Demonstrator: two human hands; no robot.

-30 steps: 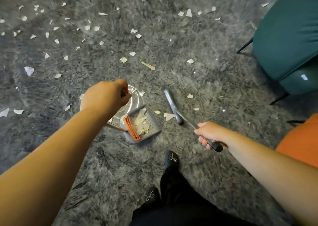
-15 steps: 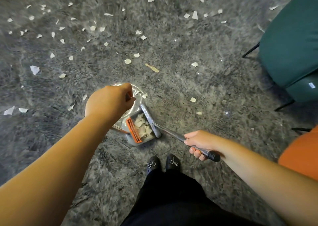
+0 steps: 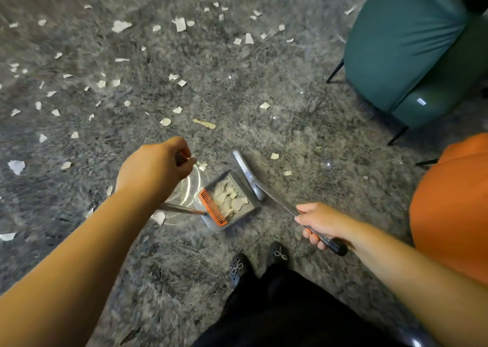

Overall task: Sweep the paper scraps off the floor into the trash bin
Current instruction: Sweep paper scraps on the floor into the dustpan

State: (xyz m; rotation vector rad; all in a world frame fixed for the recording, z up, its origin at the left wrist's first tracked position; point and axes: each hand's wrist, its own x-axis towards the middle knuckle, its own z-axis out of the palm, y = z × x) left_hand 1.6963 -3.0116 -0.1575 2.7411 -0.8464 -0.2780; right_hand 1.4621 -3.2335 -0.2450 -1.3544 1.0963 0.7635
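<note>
A grey dustpan point(image 3: 244, 210) with an orange comb edge point(image 3: 212, 210) stands on the grey carpet and holds several white paper scraps point(image 3: 228, 201). My left hand point(image 3: 155, 168) grips the top of its long handle. My right hand point(image 3: 320, 222) grips the black-tipped handle of a broom whose grey head point(image 3: 248, 175) lies at the dustpan's right side. Many white paper scraps point(image 3: 179, 24) are scattered over the carpet farther away. No trash bin is in view.
A teal chair point(image 3: 412, 45) with thin black legs stands at the upper right. An orange seat point(image 3: 454, 201) is at the right edge. My black shoes point(image 3: 260, 263) stand just below the dustpan. A shiny round plate point(image 3: 190, 188) lies under my left hand.
The broom head swept left against the dustpan's mouth, then drew back a little to its right side. My feet came together. The view shifted so more far carpet shows.
</note>
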